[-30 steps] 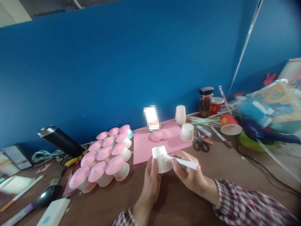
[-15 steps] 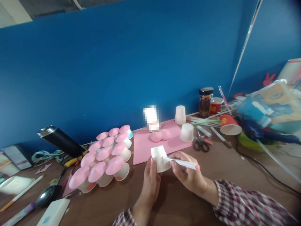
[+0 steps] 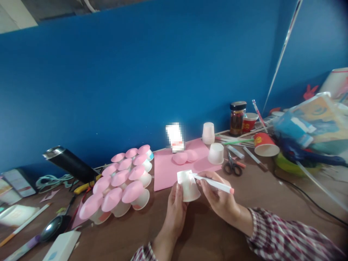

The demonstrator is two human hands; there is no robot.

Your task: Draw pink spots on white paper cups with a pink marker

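Note:
My left hand (image 3: 176, 203) is closed on a white paper cup (image 3: 190, 190), held upside down above the table's front. In my right hand (image 3: 220, 197) is a white marker pen (image 3: 213, 183) with an orange-red end, its tip at the upper part of the cup's side. Whether the tip touches the cup I cannot tell. Behind the cup lies a pink paper sheet (image 3: 165, 174) bearing two pink paper cones (image 3: 179, 157). An upturned white cup (image 3: 216, 153) stands at the sheet's right edge, with a small cup stack (image 3: 208, 133) behind it.
On the left stand rows of white cups topped with pink cones (image 3: 120, 177). Black scissors (image 3: 232, 167), markers (image 3: 255, 158) and a tipped red cup (image 3: 265, 145) lie to the right. A black flask (image 3: 72, 165) leans at the far left. A blue wall (image 3: 141, 79) rises behind.
The cup in my left hand has shifted slightly right and down. My right hand has moved slightly right with the pen, whose tip now sits higher on the cup.

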